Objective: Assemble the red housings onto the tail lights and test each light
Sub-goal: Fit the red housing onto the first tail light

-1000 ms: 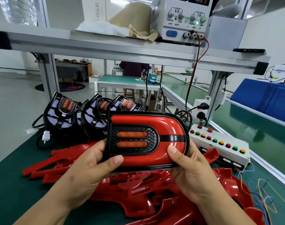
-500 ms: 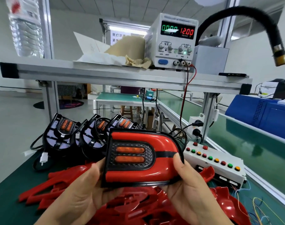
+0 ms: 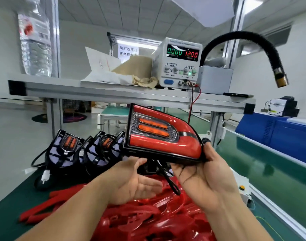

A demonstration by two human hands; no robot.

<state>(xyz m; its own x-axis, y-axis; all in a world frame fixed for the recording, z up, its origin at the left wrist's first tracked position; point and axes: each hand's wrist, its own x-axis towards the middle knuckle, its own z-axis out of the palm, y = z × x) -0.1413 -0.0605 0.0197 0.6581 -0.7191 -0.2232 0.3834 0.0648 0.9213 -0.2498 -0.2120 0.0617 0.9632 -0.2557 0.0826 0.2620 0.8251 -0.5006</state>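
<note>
A worker at an assembly desk (image 3: 7,216) holds up a tail light (image 3: 159,138) already fitted with its glossy red housing, the unit tilted with its square end raised to the left and its rounded end lower on the right. The right hand (image 3: 206,180) grips the rounded end, thumb hooked over the rim and fingers curled beneath. The left hand (image 3: 131,181) is spread and relaxed, palm turned inward, with only its upper fingertips touching the underside of the light. A black cable (image 3: 172,185) hangs from the bottom of the unit between the two hands. Directly below them lies a heap of loose red housings (image 3: 148,221). A row of bare tail lights (image 3: 67,146), without housings, stands propped at the back left of the desk. On the shelf (image 3: 96,92) above, a power supply (image 3: 180,65) shows 0.000 in green and 12.00 in red.
</note>
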